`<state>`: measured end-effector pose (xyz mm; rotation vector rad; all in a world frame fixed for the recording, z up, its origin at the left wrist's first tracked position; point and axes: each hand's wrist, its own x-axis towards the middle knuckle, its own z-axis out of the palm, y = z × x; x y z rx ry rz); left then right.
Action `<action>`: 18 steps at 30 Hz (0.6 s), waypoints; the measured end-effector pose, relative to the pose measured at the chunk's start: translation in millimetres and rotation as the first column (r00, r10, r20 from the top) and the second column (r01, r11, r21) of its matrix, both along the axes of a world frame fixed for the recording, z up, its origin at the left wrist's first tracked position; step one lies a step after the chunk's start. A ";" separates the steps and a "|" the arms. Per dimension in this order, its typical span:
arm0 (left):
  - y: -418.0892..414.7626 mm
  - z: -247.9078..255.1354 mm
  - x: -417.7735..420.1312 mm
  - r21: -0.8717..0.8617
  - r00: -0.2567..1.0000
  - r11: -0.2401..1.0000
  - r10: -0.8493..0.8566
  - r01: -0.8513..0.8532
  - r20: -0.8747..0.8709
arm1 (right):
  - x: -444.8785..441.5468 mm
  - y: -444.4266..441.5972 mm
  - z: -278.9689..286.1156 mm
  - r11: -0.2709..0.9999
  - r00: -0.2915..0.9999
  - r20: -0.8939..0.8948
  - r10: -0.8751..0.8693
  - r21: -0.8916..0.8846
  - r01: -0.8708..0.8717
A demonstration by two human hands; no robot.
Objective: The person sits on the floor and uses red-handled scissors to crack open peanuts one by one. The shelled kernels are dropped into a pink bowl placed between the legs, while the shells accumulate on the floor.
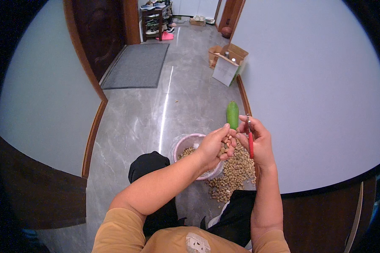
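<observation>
My left hand (212, 146) is cupped around several peanuts (229, 139), some of them out of the shell. Red-handled pliers (251, 145) rest in my right hand (262, 140), jaws pointing away from me. The right fingertips meet the left ones, and something small and brown seems pinched there, too small to make out. Under my left wrist stands a pink-rimmed bucket (192, 135) lined with clear plastic, and peanuts in their shells (186, 152) lie inside it. A loose heap of unshelled peanuts (232, 180) spreads over the floor to its right.
A long green fruit or gourd (232, 114) lies beyond my hands, near the right wall (304, 95). Farther off are an open carton with bottles (226, 68) and a paper bag (214, 55). A grey doormat (137, 66) and a shoe rack (152, 23) are on the left.
</observation>
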<state>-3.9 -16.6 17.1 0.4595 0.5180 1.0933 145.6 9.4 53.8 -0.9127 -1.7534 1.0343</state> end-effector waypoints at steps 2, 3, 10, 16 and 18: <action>1.5 -4.4 0.1 -0.005 1.000 1.000 0.011 -0.011 -0.015 | -0.8 -2.4 0.1 1.000 0.997 -0.073 0.010 -0.007 -0.011; 1.7 -5.5 -0.5 -0.008 1.000 1.000 0.020 -0.020 -0.024 | 1.0 -2.6 2.2 1.000 1.000 -0.031 -0.002 0.003 0.002; 8.0 -2.5 -9.1 -0.017 0.988 0.991 0.131 -0.133 -0.084 | 7.4 -2.7 -1.6 0.976 0.974 0.224 -0.019 0.218 -0.031; 2.8 3.1 -5.9 -0.069 0.985 0.991 0.108 -0.118 -0.133 | -21.8 -20.9 8.4 0.874 0.952 0.306 0.021 0.456 -0.166; 3.8 1.8 3.1 -0.085 0.987 0.985 0.145 -0.150 -0.062 | -26.0 -20.4 5.3 0.883 0.938 0.344 0.036 0.428 -0.191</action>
